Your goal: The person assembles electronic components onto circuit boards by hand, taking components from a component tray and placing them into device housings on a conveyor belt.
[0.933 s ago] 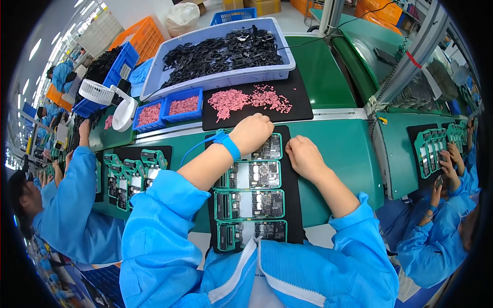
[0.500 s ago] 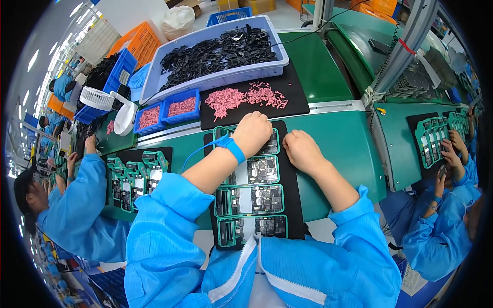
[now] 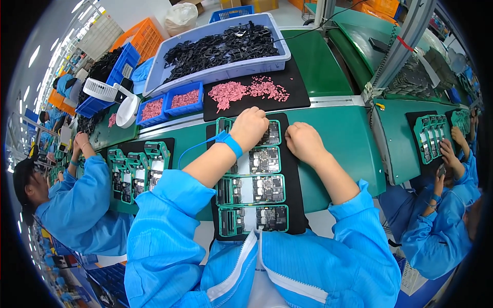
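A column of green-framed circuit boards lies on a black mat in front of me. My left hand, with a blue wrist strap and its cord, rests over the farthest board. Its fingers are curled together and hide part of that frame; whatever they pinch is out of sight. To the right, my right hand hovers at the mat's edge with fingers bent inward. Nothing shows clearly in its closed fingertips. Just beyond my hands, pink pieces are spread on another black mat.
Two blue bins hold more pink pieces beside a white fan. A large pale tub of black parts stands behind. Co-workers sit at left and right. A metal post rises at the far right.
The boards sit slightly farther from me in the picture, and the whole view has shifted a little. My hands keep nearly the same pose. The left co-worker's hands have come together.
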`<state>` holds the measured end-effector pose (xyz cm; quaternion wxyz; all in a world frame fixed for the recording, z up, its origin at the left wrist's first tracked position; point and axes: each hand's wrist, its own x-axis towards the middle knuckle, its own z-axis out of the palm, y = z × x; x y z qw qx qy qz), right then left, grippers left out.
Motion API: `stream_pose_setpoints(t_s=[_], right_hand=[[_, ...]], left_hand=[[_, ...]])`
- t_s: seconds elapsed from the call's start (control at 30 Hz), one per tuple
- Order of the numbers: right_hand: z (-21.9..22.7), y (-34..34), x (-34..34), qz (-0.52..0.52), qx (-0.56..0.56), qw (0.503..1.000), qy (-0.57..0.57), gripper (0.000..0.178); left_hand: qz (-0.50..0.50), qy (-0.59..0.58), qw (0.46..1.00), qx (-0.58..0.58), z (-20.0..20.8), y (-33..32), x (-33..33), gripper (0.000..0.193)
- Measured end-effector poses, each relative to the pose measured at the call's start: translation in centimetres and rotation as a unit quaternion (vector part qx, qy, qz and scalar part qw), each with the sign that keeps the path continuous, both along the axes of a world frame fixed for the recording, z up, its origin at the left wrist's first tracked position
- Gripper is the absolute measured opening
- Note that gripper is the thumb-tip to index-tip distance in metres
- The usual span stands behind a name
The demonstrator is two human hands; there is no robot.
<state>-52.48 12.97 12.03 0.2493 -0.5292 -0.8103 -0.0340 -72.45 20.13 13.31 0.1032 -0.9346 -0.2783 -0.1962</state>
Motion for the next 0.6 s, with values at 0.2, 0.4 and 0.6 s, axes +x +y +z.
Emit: stream_pose_setpoints(t_s=[0.2,0.4,0.6], right_hand=[[1.5,-1.7,-1.3,0.0,-0.09,0.974,0.207,0.005],[0.7,-1.8,-3.5,0.098,-0.047,0.987,0.116,0.003],[0.9,-1.0,-4.5,0.115,-0.009,0.993,0.035,0.007]], left_hand=[[-0.011,0.012,0.999,-0.047,0.7,0.1,-1.3,0.022],[-0.045,-0.057,0.996,-0.045,0.7,0.3,-1.8,0.018],[-0.024,-0.064,0.987,-0.143,0.0,0.7,-2.1,0.017]])
